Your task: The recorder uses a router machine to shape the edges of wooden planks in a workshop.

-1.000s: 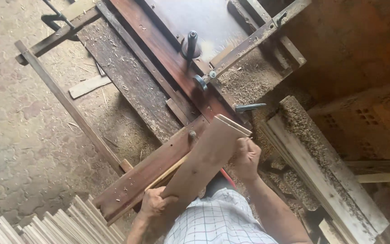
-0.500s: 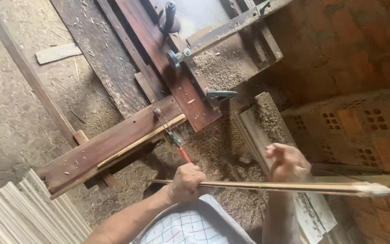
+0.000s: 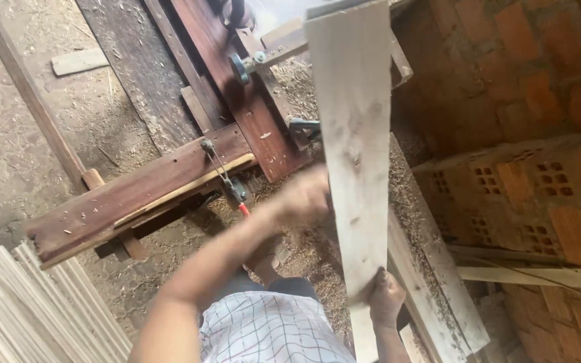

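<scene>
A long pale wooden plank (image 3: 354, 134) runs from the top of the view down to my lap, its flat face toward me. My right hand (image 3: 386, 297) grips its near end from the right edge. My left hand (image 3: 302, 196), blurred by motion, is against the plank's left edge about halfway along. Beyond the hands lies a dark red wooden bench (image 3: 142, 195) dusted with sawdust, with a metal bolt and knob (image 3: 240, 67) on its frame. A red-handled tool (image 3: 238, 202) hangs at the bench's edge.
Several thin pale slats (image 3: 35, 309) are stacked at the lower left. A brick wall (image 3: 526, 87) stands close on the right, with a sawdust-covered beam (image 3: 432, 269) along its foot. A loose wood block (image 3: 79, 60) lies on the dirt floor.
The plank, held edge-on and crosswise half a second ago, is now turned flat-face up and points away from me. My left hand has moved up along it.
</scene>
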